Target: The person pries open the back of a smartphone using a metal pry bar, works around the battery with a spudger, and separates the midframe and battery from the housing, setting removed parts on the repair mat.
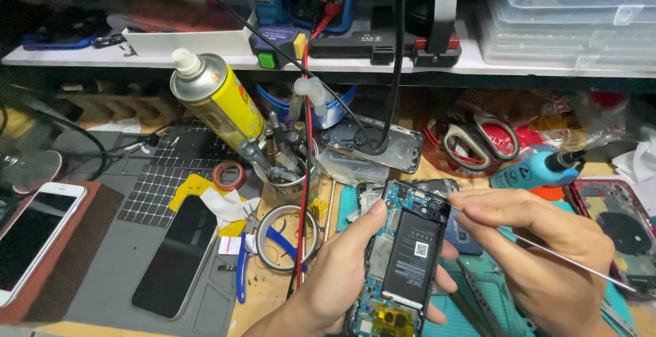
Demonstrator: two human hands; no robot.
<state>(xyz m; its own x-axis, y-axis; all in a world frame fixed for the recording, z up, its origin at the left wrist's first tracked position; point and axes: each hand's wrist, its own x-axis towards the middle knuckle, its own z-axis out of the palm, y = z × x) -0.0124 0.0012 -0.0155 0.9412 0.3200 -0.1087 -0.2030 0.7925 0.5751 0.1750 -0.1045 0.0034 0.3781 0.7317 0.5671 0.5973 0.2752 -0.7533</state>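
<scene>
An opened phone (pixel 404 262), its back off and black battery showing, sits gripped in the left hand (pixel 345 279) above the cluttered counter (pixel 273 296). The right hand (pixel 540 255) pinches thin metal tweezers (pixel 547 251), tips touching the phone's top edge. A yellow spray can (pixel 219 101) stands well apart at the back left.

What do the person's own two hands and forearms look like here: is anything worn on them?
Both the left hand and the right hand are bare: no gloves, rings or watch show. The visible wrists and the left forearm carry no sleeve. Fingernails are short and plain.
</scene>
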